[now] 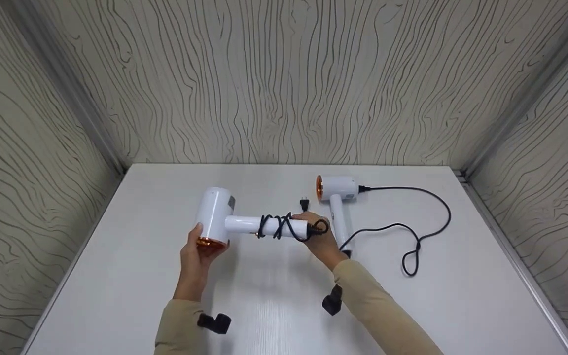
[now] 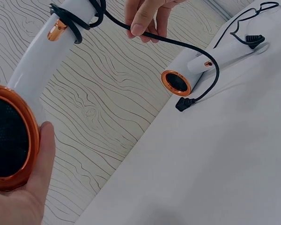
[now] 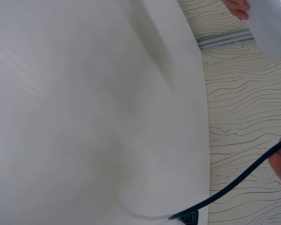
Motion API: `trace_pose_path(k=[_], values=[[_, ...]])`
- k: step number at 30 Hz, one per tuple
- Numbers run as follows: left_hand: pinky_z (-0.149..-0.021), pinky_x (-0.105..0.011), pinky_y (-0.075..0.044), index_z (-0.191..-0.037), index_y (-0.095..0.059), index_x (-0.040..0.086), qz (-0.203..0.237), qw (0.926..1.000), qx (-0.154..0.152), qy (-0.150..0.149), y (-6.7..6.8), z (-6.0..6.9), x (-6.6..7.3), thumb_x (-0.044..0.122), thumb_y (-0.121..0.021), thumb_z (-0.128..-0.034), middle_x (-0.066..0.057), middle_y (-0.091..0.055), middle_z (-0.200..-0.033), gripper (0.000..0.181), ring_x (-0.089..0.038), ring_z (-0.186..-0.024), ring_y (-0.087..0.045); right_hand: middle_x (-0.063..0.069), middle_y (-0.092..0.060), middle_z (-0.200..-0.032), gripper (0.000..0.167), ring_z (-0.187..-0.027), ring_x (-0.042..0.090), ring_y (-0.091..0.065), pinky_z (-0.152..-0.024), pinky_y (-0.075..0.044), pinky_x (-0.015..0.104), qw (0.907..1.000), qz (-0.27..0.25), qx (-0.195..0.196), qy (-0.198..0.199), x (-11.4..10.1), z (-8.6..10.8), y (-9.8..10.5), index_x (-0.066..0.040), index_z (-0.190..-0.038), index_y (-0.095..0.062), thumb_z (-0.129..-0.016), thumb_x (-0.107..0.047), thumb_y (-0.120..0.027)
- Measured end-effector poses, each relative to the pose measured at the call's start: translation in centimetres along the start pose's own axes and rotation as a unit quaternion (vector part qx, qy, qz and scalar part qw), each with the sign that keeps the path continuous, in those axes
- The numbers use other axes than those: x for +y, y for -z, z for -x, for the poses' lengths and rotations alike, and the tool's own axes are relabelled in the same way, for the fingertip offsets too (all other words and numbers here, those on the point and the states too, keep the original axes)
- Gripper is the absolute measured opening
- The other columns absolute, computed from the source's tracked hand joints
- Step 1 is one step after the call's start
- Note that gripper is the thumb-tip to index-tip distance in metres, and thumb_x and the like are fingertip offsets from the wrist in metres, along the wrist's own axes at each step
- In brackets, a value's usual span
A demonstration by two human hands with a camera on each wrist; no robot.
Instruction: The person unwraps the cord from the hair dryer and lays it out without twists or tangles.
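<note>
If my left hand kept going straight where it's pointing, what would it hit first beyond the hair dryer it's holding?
Probably the patterned back wall: past the held hair dryer, nothing else stands ahead of your left hand, though its height above the table is unclear.

No text is readable, hair dryer labels [image 1: 231, 202] included.

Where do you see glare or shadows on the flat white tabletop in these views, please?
Head view: streaky sheen on the flat white tabletop near bottom centre, soft shadow above it; left wrist view: faint, soft shadows; right wrist view: a darker, soft-edged band of shadow towards the top.
</note>
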State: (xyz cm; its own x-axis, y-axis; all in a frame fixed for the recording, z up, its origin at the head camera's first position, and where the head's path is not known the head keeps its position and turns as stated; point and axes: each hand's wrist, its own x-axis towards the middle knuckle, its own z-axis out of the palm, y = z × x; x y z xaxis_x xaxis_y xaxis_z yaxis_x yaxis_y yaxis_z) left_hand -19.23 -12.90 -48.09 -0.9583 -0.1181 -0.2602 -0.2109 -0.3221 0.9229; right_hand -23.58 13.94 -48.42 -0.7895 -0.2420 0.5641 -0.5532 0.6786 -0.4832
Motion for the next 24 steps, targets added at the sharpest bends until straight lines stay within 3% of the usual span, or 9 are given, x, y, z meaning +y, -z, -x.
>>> trace_pose_path(k=[3,6,16,24], values=[[-0.088,-0.028,-0.058,-0.146,-0.028,0.008,-0.009,0.9999,-0.008,0.002,0.4,0.0,0.0,0.052,-0.037,-0.0981,-0.008,-0.051,-0.124,0.065,-0.013,-0.096,-0.063,0.012,-0.073,-0.082,0.011,-0.074,0.022,-0.069,-0.066,-0.058,0.030,0.9957,-0.046,0.046,0.066,0.6,-0.4,0.1,0.003,-0.089,-0.072,-0.078,0.006,-0.071],[-0.087,-0.028,-0.059,-0.145,-0.030,0.007,-0.020,0.9997,-0.014,0.005,0.9,-0.1,0.2,0.051,-0.037,-0.0984,-0.009,-0.052,-0.123,0.064,-0.013,-0.095,-0.064,0.012,-0.072,-0.077,0.007,-0.066,0.020,-0.066,-0.059,-0.055,0.025,0.9910,-0.076,0.065,0.089,1.1,-0.9,0.5,0.003,-0.085,-0.072,-0.079,0.005,-0.071],[-0.086,-0.030,-0.060,-0.143,-0.035,0.003,-0.070,0.9972,-0.019,0.015,2.3,0.0,0.2,0.045,-0.041,-0.0987,-0.011,-0.057,-0.120,0.061,-0.013,-0.093,-0.066,0.012,-0.074,-0.084,0.008,-0.076,0.023,-0.070,-0.069,-0.060,0.028,0.9962,-0.086,0.007,-0.013,1.7,-1.8,2.3,0.000,-0.090,-0.074,-0.083,0.000,-0.069],[-0.082,-0.026,-0.060,-0.136,-0.043,-0.002,-0.109,0.9937,0.019,0.019,2.3,0.1,0.5,0.046,-0.048,-0.0967,-0.008,-0.061,-0.113,0.062,-0.011,-0.087,-0.066,0.012,-0.074,-0.086,0.009,-0.078,0.024,-0.070,-0.069,-0.060,0.028,0.9952,-0.095,0.021,-0.012,1.8,-1.7,2.6,-0.002,-0.091,-0.074,-0.084,-0.001,-0.069]])
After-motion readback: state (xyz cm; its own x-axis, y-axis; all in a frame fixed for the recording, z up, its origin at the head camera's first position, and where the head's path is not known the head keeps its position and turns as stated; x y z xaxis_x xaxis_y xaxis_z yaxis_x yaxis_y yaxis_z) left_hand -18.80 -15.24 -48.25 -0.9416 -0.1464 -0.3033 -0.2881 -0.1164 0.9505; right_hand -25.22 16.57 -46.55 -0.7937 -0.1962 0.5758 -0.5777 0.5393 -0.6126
